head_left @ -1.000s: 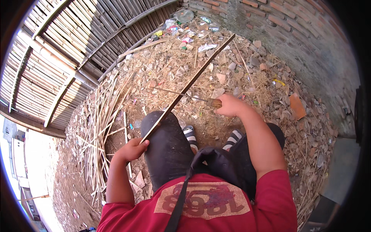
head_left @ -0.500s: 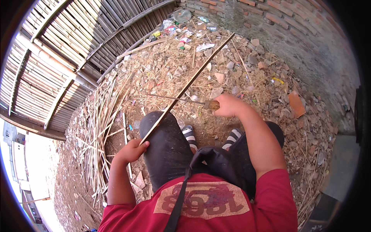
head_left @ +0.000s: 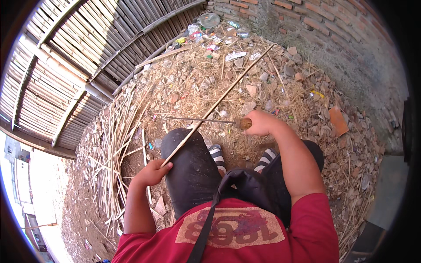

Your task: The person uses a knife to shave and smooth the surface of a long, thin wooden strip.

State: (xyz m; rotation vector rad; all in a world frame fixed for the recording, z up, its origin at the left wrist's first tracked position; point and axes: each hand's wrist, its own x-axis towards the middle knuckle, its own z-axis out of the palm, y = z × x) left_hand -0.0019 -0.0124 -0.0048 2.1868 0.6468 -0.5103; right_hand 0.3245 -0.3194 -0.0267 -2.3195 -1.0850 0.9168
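Note:
My left hand (head_left: 151, 172) is closed around the near end of a long, thin bamboo strip (head_left: 228, 90). The strip slants up and away to the right, passing over my left knee. In my closed right hand (head_left: 262, 122) is the brown wooden handle of a knife (head_left: 197, 119), its long narrow blade seen nearly edge-on and pointing left. The blade crosses the strip a little beyond my knee; whether they touch I cannot tell.
Loose bamboo strips (head_left: 115, 162) lie in a heap at my left. Rubble, dry straw and litter cover the ground. A bamboo slat fence (head_left: 127, 39) stands at far left, a brick wall (head_left: 324, 33) at far right. An orange brick piece (head_left: 338, 121) lies right.
The knife has shifted slightly nearer to me, its blade now sharper in view. The strip's far end sits slightly lower and further right. Both hands keep their hold.

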